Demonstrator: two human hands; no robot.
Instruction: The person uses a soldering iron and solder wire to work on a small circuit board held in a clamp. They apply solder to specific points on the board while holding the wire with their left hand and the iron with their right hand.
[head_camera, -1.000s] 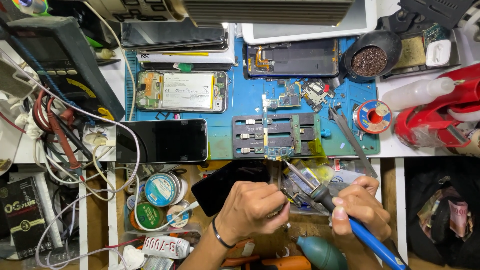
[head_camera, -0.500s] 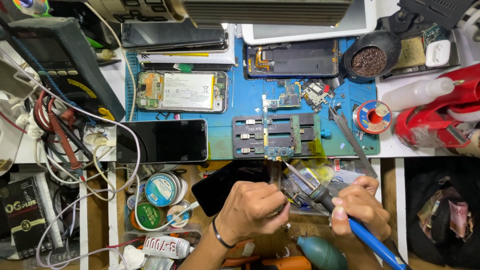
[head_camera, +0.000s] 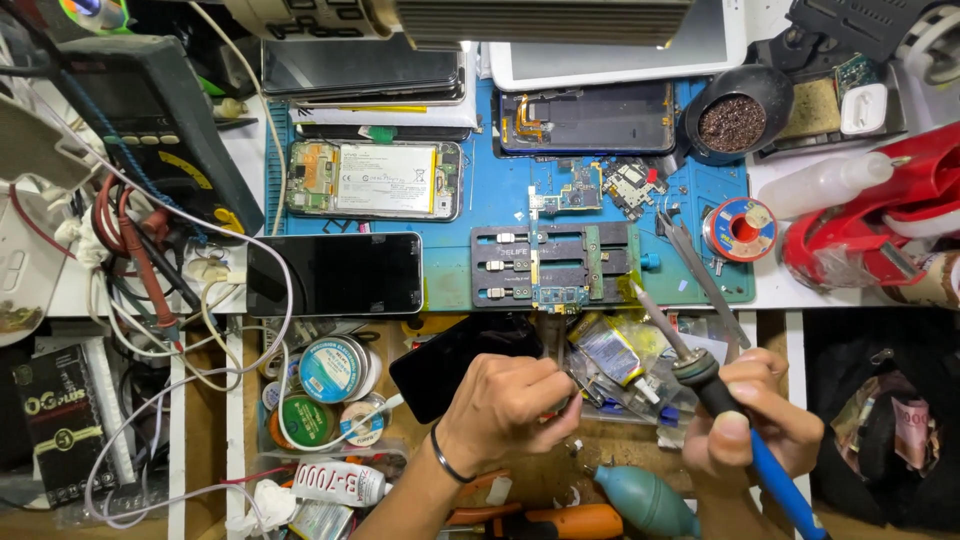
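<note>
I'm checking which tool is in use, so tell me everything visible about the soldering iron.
The soldering iron has a blue handle, a black collar and a thin metal tip. The right hand grips it at the collar, tilted, tip pointing up-left toward the dark board holder on the blue mat. The tip ends just short of the holder's lower right corner.

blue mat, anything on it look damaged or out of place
Yes. One phone lies with its back off, battery and boards bare, and small loose circuit boards sit scattered above the black board holder.

Tool under left hand's fingers (hidden)
</note>
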